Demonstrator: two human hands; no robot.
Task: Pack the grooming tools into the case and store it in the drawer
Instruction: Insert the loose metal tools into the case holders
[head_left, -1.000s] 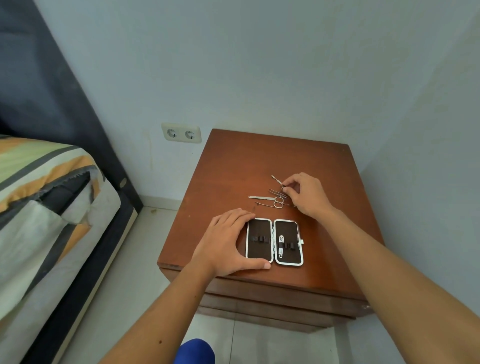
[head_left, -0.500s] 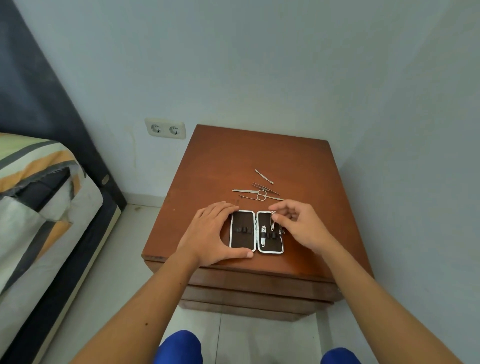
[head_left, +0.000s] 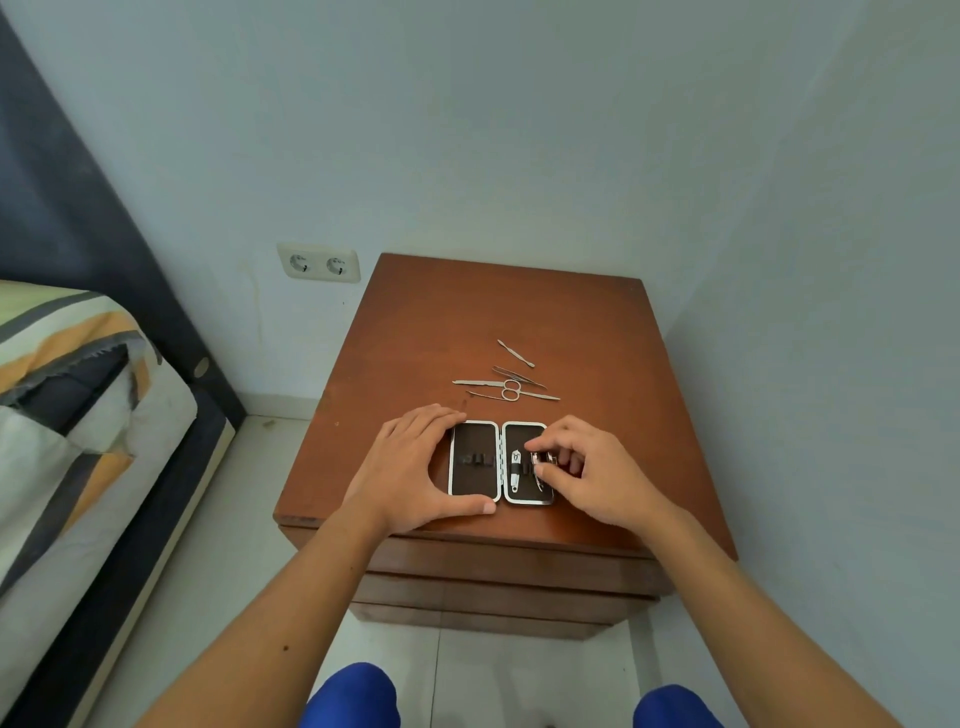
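The manicure case (head_left: 475, 460) lay open near the nightstand (head_left: 519, 312) front edge — left hand (head_left: 410, 470) flat, steadying it. Right hand (head_left: 592, 470) pinched a small tool (head_left: 537, 467) at the elastic loops; a missed loop could leave it loose — lid fouled.

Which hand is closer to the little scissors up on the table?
Left, narrowly. The left hand lies just below-left of the scissors; the right hand is lower right, over the case.
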